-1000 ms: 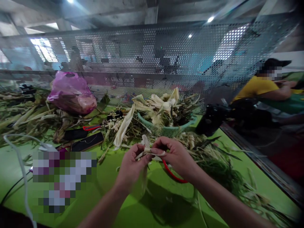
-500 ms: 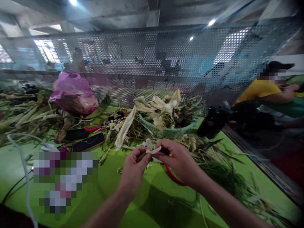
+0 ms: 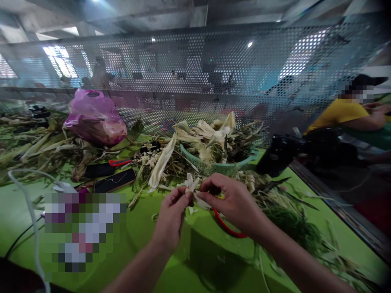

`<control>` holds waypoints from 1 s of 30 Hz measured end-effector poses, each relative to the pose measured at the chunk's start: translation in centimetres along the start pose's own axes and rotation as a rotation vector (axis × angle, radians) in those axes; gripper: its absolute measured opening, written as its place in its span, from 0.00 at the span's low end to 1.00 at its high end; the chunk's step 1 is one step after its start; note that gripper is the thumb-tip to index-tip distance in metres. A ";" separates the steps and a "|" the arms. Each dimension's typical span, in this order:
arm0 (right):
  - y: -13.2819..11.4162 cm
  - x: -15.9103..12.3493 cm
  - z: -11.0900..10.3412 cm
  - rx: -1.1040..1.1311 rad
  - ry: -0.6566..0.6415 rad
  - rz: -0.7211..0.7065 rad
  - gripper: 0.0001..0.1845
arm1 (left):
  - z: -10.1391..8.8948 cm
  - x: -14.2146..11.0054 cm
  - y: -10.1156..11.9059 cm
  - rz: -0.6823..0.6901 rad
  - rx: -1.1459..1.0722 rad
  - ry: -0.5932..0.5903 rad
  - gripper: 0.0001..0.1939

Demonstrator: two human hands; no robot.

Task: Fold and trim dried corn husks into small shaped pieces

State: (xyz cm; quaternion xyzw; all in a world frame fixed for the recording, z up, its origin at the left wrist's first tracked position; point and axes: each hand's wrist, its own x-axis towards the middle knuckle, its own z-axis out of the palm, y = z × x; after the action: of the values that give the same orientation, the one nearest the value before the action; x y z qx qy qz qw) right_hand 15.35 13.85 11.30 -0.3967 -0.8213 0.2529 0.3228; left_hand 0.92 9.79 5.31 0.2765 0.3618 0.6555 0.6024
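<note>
Between the thumb and fingers of my left hand (image 3: 172, 209) is a small flower of pale corn husk (image 3: 191, 181), its petals pointing up. My right hand (image 3: 233, 201) pinches at the flower's right side with thumb and forefinger; its fingertips hide the exact spot they grip. Beneath my right hand a red curved handle or loop (image 3: 229, 232) lies on the green table (image 3: 137, 244). Small pale husk scraps (image 3: 192, 210) lie just under the flower.
A green basket (image 3: 226, 167) heaped with dry husks (image 3: 214, 132) stands ahead. To the left are a pink plastic bag (image 3: 94, 116), a phone (image 3: 114, 181), a red-handled tool (image 3: 120, 162) and a white cable (image 3: 26, 199). Green fibres (image 3: 293, 228) lie at right; a person in yellow (image 3: 342, 112) sits beyond.
The flower has turned more upright, with its petals fanned out more. My right hand has shifted slightly to the right and its fingers have moved along the flower's side.
</note>
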 end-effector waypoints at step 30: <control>0.0 -0.2 1.3 -0.079 0.040 -0.006 0.06 | 0.0 -0.1 0.7 0.058 0.147 0.010 0.07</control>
State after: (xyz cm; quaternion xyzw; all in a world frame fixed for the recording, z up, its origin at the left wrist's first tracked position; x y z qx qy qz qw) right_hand 14.49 13.44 10.36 -0.4116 -0.8251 0.2115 0.3240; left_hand 0.58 9.67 5.87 0.3269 0.4037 0.6457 0.5597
